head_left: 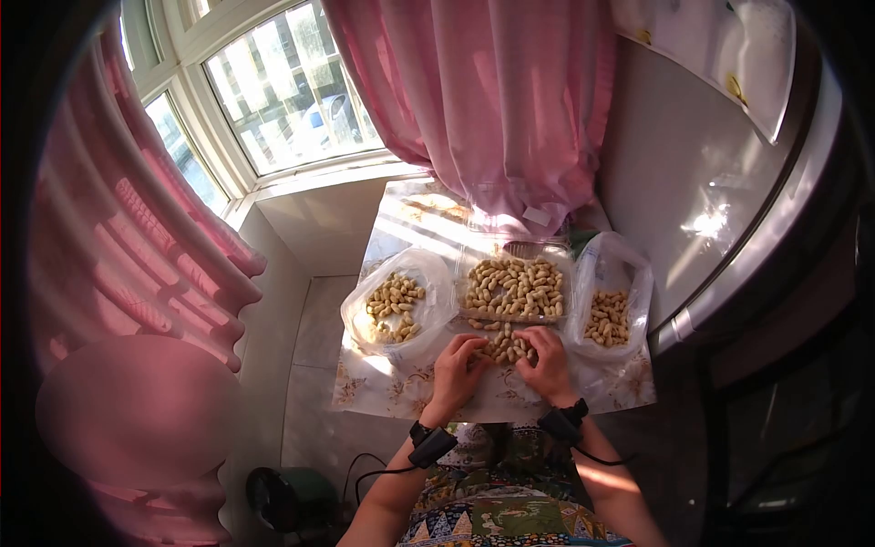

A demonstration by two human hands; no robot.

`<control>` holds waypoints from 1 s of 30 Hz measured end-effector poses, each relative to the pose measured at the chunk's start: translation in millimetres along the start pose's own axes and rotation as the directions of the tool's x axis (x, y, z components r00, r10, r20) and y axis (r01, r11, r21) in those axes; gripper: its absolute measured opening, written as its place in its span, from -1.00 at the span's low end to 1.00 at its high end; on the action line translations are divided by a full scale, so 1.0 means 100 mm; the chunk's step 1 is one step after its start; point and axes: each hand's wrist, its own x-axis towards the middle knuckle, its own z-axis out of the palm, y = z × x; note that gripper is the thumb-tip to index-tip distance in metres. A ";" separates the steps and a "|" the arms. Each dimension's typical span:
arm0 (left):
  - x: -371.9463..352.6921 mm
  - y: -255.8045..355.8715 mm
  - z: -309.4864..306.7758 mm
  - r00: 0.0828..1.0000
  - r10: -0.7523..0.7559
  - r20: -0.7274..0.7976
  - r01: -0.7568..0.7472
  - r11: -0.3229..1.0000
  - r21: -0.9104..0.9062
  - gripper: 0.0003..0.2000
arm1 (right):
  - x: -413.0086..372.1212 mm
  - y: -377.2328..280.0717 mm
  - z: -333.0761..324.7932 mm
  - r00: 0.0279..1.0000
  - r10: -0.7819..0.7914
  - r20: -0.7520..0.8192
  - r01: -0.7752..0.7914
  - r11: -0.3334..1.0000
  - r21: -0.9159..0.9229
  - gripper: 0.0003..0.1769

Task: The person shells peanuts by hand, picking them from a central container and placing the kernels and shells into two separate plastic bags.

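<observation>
A small heap of unshelled peanuts [503,346] lies on the tablecloth between my two hands. My left hand [458,372] comes at the heap from the left, fingers curled and their tips closed on peanuts at its edge. On the other side my right hand [545,366] bends its fingers over the heap, thumb and fingertips closed on peanuts there. Just beyond them stands a clear plastic tray [569,283] full of peanuts. A white plastic bag [436,273] at the left and another plastic bag [638,273] at the right, both open, hold more peanuts.
The small table [419,401] has a flowered cloth and touches the pink curtain [474,100]. A grey panel [702,201] rises close on the right. Both wrists wear black bands [433,444] with cables. A dark round object [287,500] stands on the floor at lower left.
</observation>
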 end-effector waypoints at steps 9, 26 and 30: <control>0.01 0.06 -0.02 1.000 -0.005 0.000 0.005 1.000 -0.008 -0.67 | 0.00 0.03 0.02 1.000 0.017 -0.003 -0.017 1.000 0.014 -0.53; 0.02 0.05 -0.02 1.000 0.014 -0.013 -0.014 1.000 -0.002 -0.72 | -0.02 0.06 0.04 0.997 0.067 -0.025 -0.065 0.996 0.059 -0.58; 0.02 0.05 -0.03 0.998 -0.032 0.052 0.032 0.999 0.006 -0.65 | -0.02 0.05 0.04 0.998 0.056 -0.026 -0.054 0.997 0.053 -0.62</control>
